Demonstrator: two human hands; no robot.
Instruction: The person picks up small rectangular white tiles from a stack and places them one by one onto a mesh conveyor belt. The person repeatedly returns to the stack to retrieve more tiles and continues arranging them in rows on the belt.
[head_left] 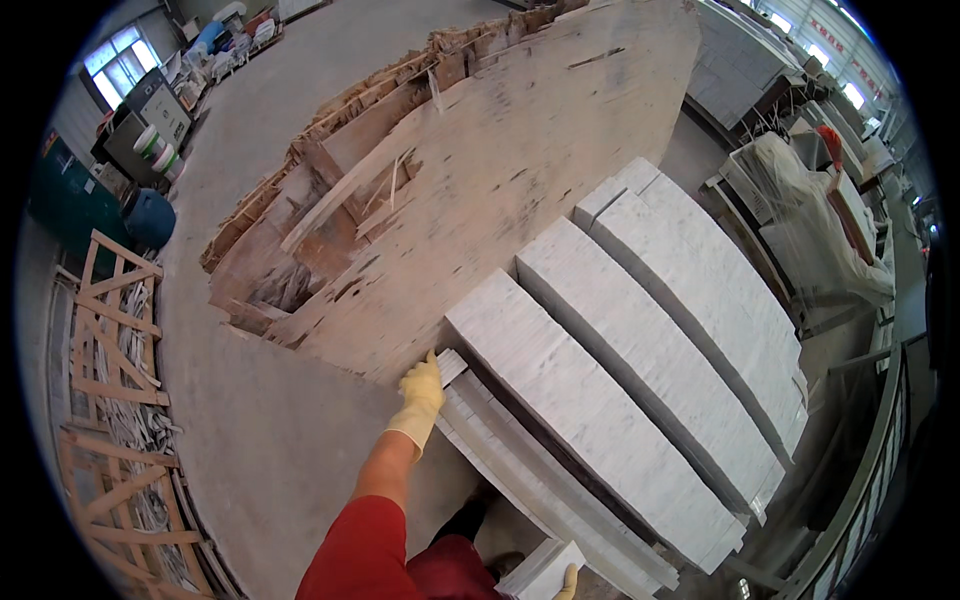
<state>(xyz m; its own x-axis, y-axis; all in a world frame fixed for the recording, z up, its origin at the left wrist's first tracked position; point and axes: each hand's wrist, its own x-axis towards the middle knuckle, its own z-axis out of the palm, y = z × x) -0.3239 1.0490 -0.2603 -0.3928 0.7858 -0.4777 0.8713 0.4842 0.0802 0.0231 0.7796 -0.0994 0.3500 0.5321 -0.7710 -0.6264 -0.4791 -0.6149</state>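
The left hand (422,388), in a pale yellow glove above a red sleeve (352,550), reaches forward and rests on the near corner of a low stack of thin white stone slabs (520,470). Its fingers are curled loosely over the top edge of that corner, touching it rather than clamped around it, with the thumb side toward the big wooden board (480,190) that leans just beyond. The right hand (568,582) barely shows at the bottom edge: only a gloved fingertip or two, touching the corner of a small white stone piece (540,572); how far that hand is open cannot be told. The low stack runs away to the lower right, and beside it, stepped higher, lie three long thick marble blocks (610,420) side by side, white with grey veining, their ends slanting toward the upper left. The wooden board is rough and stained, with splintered planks and a broken frame (330,200) piled along its far edge. To the left, on the grey concrete floor (260,440), lie slatted wooden crates (115,330). Further back to the left stand a blue barrel (150,218) and a green bin (65,195). At right, a machine under clear plastic sheeting (815,230) stands by a metal railing (870,470).
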